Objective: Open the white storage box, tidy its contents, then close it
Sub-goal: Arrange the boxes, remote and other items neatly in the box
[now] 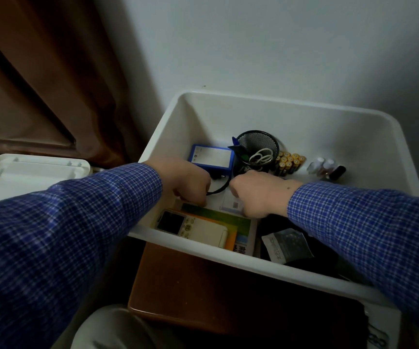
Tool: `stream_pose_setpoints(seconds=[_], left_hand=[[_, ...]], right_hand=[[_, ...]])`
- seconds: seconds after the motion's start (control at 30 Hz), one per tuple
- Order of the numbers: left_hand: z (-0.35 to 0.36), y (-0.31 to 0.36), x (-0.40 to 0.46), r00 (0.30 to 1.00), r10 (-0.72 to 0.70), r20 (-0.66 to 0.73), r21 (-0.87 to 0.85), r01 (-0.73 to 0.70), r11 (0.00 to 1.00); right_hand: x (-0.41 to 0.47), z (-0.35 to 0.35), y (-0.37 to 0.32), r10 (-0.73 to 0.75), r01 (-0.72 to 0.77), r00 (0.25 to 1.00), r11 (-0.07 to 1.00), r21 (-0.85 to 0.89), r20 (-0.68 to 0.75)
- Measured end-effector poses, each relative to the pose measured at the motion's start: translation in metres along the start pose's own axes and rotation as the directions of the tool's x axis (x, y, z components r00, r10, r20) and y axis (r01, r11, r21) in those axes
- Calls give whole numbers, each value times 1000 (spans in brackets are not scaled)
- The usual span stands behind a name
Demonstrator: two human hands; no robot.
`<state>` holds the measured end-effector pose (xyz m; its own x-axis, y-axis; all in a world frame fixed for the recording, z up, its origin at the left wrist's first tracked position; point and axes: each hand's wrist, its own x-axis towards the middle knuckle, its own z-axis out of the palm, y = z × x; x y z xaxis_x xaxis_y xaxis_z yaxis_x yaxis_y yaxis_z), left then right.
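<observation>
Now, with the lid [27, 172] off beside the box [304, 127], both my hands are inside it, my left hand [188, 180] curled round the black cable [219, 188] and my right hand [258, 195] pinching a white card [231, 204], to sort them.

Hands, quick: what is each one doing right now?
Left hand: fingers curled, pinching the black cable.
Right hand: fingers curled around a white card inside the white storage box.

A single head-worn camera looks forward and steeply down from close above, past both hands, into the open white storage box [266, 114]; the wide lens bends the edges.
</observation>
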<state>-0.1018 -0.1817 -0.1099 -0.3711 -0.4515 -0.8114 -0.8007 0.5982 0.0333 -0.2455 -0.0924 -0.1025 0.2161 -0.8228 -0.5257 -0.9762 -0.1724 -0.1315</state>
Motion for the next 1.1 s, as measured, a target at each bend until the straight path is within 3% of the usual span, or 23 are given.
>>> stream_pose_setpoints(seconds=[0.23, 0.33, 0.4, 0.5, 0.57, 0.63, 0.7, 0.87, 0.97, 1.03, 1.1], left_hand=[[-5, 6, -9, 993, 48, 110, 38, -52, 998], [-15, 11, -25, 993, 73, 91, 32, -76, 997], [-22, 18, -39, 992, 123, 33, -7, -123, 992], [-26, 36, -58, 979, 204, 21, -39, -203, 978], [-23, 54, -67, 969, 238, 73, -25, -236, 971], [-19, 72, -71, 960, 265, 87, -20, -264, 964], [-15, 87, -71, 958, 287, 17, -57, -286, 957], [-8, 106, -66, 955, 283, -90, -148, -294, 944], [2, 109, -60, 959, 255, -125, -132, -271, 954], [8, 111, -57, 960, 226, -167, -109, -245, 963], [11, 114, -56, 956, 221, -191, -97, -242, 965]], right_hand=[[-9, -13, 3, -13, 16, 995, 999, -29, 94], [-36, -25, 12, -21, 20, 999, 999, -31, -41], [-62, -35, 29, -59, 70, 990, 994, 82, -130], [-100, -39, 58, -163, 164, 986, 946, 279, -26], [-111, -28, 65, -190, 182, 981, 970, 163, 40], [-111, -13, 66, -243, 240, 970, 962, -128, -7], [-109, -7, 64, -274, 250, 958, 944, -213, -89], [-120, -25, 97, -160, 203, 941, 972, 118, -299], [-127, -30, 110, -51, 73, 992, 977, 202, -113], [-124, -21, 109, 2, -5, 1000, 987, 163, 16], [-121, -13, 105, 5, -12, 998, 992, 128, 58]])
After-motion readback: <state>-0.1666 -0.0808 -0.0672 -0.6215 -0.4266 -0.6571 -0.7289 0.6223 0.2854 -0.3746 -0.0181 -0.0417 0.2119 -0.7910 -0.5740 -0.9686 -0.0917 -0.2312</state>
